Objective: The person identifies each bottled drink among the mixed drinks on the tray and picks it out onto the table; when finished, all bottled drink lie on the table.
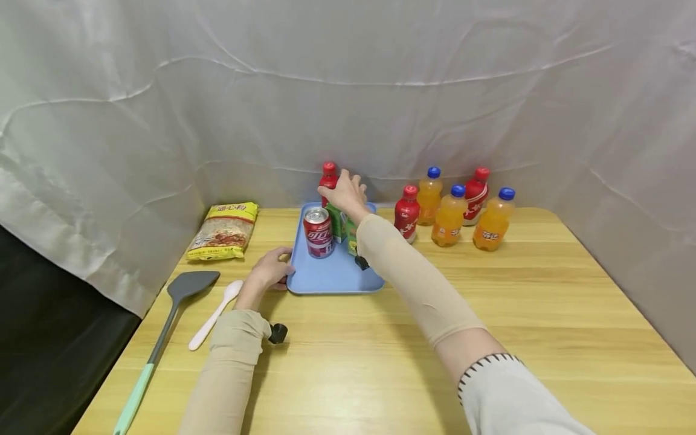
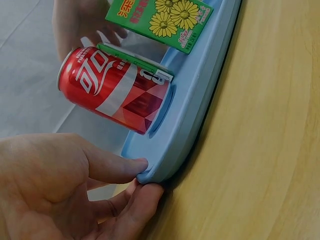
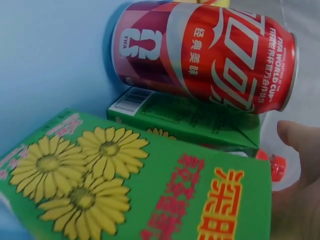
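My left hand pinches the left rim of a blue tray, its thumb on top and its fingers underneath. On the tray stand a red cola can and two green drink cartons with yellow flowers, one carton beside the can and the other closer to the right wrist. Over the cartons, at the back of the tray, is my right hand with fingers spread and slightly bent. Its thumb overlaps a red-capped bottle in the head view. The cartons partly hide this hand in both wrist views.
Right of the tray stand red bottles and orange soda bottles with blue caps. Leftward lie a yellow pasta bag, a grey spatula with a mint handle, and a pale pink spoon. Grey curtain backs the table.
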Demonstrator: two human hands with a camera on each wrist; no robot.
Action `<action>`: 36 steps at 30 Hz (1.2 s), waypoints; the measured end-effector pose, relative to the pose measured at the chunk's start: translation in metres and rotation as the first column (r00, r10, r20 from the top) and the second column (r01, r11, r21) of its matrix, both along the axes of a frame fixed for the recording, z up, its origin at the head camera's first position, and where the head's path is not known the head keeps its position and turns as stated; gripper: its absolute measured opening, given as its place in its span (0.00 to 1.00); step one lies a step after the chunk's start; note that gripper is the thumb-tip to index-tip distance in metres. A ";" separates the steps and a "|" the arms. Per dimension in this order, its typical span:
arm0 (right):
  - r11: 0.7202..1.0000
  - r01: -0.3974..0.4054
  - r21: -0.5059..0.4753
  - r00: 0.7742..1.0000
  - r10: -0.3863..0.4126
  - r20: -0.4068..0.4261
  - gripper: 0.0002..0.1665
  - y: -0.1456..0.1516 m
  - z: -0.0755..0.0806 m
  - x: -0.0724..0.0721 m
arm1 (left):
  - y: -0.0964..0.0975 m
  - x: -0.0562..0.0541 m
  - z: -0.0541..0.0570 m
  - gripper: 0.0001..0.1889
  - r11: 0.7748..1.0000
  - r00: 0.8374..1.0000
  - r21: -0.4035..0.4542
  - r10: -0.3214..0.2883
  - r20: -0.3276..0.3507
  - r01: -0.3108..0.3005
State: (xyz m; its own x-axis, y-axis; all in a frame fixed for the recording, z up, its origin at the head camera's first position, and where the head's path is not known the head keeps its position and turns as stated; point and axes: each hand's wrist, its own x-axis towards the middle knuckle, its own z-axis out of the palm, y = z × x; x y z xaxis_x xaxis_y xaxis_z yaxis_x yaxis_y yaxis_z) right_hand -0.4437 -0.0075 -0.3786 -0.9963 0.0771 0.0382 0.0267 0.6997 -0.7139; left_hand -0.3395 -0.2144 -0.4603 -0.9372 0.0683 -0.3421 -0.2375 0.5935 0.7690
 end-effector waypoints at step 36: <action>0.997 0.038 0.071 0.990 -0.028 -0.138 0.37 -0.004 0.001 -0.031 | -0.001 -0.004 0.002 0.31 0.999 0.999 0.005 0.037 0.036 -0.037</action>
